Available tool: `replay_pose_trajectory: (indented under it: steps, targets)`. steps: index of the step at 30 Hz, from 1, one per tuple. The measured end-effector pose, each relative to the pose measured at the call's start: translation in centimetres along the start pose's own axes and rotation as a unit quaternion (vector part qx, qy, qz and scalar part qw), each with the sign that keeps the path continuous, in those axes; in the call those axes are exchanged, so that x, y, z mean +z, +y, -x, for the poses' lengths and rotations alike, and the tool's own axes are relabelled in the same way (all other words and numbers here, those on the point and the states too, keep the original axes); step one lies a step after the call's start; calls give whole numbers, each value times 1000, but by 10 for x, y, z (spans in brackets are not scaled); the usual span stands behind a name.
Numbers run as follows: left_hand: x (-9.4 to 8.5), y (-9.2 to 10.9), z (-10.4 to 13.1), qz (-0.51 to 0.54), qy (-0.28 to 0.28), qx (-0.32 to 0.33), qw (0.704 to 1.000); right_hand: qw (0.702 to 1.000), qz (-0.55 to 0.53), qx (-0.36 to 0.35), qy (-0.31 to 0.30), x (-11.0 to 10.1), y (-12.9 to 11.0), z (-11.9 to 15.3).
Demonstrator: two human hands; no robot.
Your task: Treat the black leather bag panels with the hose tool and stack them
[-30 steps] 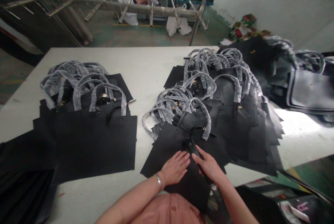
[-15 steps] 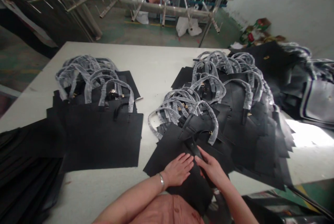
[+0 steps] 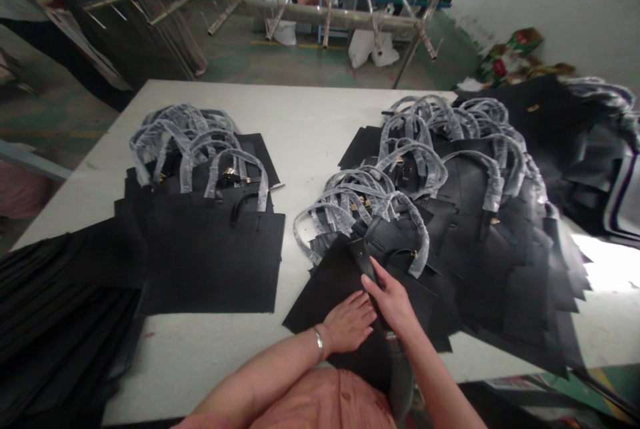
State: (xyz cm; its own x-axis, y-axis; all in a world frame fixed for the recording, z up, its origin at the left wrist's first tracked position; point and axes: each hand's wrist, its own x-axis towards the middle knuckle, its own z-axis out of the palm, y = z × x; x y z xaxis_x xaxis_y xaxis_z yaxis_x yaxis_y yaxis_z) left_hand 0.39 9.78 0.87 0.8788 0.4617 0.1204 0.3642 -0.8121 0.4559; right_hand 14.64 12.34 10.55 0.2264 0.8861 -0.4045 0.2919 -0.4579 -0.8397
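Observation:
My left hand (image 3: 350,324) lies flat with outstretched fingers on a black bag panel (image 3: 320,286), which is tilted on the table in front of me. My right hand (image 3: 393,299) is closed around a black strap (image 3: 363,259). The strap's flat end, with a small dot on it, rests over the panel's upper edge. A metal fitting shows below my right hand, and the strap's lower part hangs toward my body. Just behind the panel lie several black bag pieces with plastic-wrapped handles (image 3: 417,232).
On the pale table (image 3: 310,122), a stack of black bag panels with wrapped handles (image 3: 215,256) lies to the left. Another pile of such panels (image 3: 505,262) spreads to the right. Loose black sheets (image 3: 65,309) fan out at the near left. A metal rack (image 3: 300,12) stands beyond the table.
My right hand has brought the strap up and left, so its end now lies at the panel's top edge. My left hand stays flat on the panel. The view has shifted slightly.

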Motion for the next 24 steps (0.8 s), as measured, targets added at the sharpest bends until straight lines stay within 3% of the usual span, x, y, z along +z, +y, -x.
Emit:
replay_pose_trajectory:
  steps: [5,9,12,16,19,22,24]
  targets:
    - [-15,-2,2,76,-16,-14,997,994,-73,71,29,-36,6,38]
    - [-34,-7,26,83,-89,63,991,982,-117,126,84,-60,25,73]
    - [-43,-12,56,51,-134,109,984,970,-132,163,125,-68,47,96]
    - [-47,-21,75,32,-124,99,987,962,-130,195,140,-68,70,119]
    - [-51,-28,52,5,-65,34,997,962,-120,205,137,-65,71,129]
    - [-60,-44,4,-59,17,-83,995,958,-126,217,141,-63,70,133]
    - [-68,-61,-29,-102,43,-172,979,959,-128,216,129,-62,76,133]
